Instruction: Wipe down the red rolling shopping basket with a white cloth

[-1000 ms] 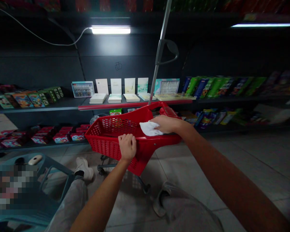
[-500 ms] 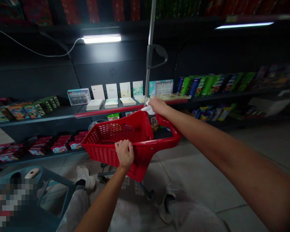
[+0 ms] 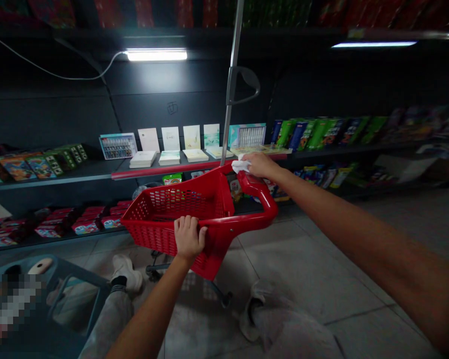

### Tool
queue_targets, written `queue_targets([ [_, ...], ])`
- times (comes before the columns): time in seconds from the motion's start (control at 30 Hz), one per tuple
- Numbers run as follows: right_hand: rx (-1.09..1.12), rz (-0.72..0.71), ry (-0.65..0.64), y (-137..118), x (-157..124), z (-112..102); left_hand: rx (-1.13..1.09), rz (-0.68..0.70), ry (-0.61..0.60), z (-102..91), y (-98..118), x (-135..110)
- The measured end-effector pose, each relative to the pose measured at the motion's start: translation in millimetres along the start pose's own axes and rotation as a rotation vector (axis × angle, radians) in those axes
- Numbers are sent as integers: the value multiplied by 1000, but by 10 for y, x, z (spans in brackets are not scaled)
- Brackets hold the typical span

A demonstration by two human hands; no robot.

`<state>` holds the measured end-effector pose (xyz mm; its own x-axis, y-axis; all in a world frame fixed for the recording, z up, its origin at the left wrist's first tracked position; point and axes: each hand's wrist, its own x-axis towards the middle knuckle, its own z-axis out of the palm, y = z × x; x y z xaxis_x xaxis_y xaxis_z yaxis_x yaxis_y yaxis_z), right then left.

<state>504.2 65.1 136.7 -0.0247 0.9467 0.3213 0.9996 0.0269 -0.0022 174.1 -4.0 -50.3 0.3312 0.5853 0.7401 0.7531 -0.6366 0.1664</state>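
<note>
Glossy red plastic basket [image 3: 194, 209], soft white cloth [image 3: 240, 165], smooth metal pole [image 3: 232, 75].

The right hand [image 3: 261, 164], with the white cloth [image 3: 240, 165] bunched under it, is no longer pressed on the near rim of the red shopping basket [image 3: 179, 204]. It is now placed at the far upper corner, where the grey pole [image 3: 228, 109] meets the red grip [image 3: 264, 197]. More of the basket's mesh interior is shown than a second ago.
</note>
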Motion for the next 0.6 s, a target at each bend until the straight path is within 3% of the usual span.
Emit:
queue_targets([
  [0.2,85,-43,165,-74,-597,-81,21,7,-5,2,-12,13],
  [0.37,177,-59,180,-198,-1204,-203,37,3,-15,-5,14,35],
  [0.6,151,-139,181,-732,-1745,-358,18,-21,-28,-47,43,73],
])
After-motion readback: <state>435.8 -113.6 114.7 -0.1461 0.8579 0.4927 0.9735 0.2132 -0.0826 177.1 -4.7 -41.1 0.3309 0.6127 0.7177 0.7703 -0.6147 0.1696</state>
